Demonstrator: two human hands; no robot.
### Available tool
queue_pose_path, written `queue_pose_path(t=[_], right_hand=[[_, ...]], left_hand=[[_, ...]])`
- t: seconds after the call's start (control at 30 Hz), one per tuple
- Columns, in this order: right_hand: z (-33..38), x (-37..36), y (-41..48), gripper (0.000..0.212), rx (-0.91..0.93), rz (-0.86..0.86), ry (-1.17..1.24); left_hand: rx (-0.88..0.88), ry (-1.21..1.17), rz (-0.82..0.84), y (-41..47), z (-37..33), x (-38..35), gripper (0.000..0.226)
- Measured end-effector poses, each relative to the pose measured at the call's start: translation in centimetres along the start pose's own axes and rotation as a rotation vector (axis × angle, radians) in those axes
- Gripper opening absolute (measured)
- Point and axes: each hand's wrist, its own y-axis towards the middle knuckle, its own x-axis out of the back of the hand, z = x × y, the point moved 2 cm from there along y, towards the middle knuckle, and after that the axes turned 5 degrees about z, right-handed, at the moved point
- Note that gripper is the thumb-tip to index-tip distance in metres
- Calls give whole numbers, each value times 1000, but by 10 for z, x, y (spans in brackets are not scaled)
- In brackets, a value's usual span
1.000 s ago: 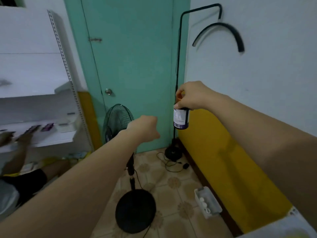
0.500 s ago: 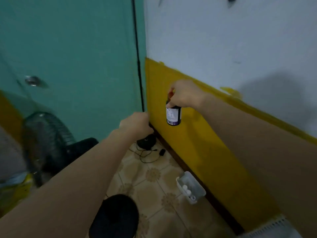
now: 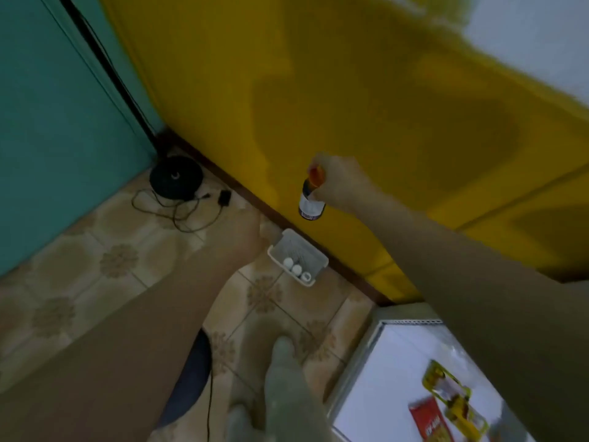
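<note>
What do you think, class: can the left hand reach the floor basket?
Probably yes: the left hand hangs close by the open basket, nothing lying between them.

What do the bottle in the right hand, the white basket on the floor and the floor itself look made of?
Bottle: dark glossy body, glass or plastic, blur leaves it open; white paper-like label; orange cap, probably plastic. Basket: white matte plastic, going by its thin moulded rim. Floor: likely glazed ceramic tile: grout lines, repeated floral print.

Dim, motion-blurred frame (edges warped)
</note>
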Motion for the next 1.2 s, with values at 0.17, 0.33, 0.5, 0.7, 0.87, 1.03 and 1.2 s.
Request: queue_pose_path(t=[0.17,0.33,0.5,0.7,0.87,1.03,1.2], right_hand=[[-65,-107,97,22,-23,7,76],[-123,-236,196,22,-95,50,146],[-183,-369,286,25,-142,57,146],[-246,-481,354,12,-172,79,80],[-269,-537,379,36,-166,133,-34],[-275,-555,388,45,-131,220,-187],[-253,-507,374,47,-77,242,-224]], left_hand=[[84,-39,111,98,38,-77,41],[161,-29,188,193,87,-177,42],[149,-43,196,283,125,-275,42],[111,1,233,365,162,-370,43],[95,14,252,402,180,-418,43],[92,19,241,415,184,-431,47],[75,1,203,395,168,-388,47]])
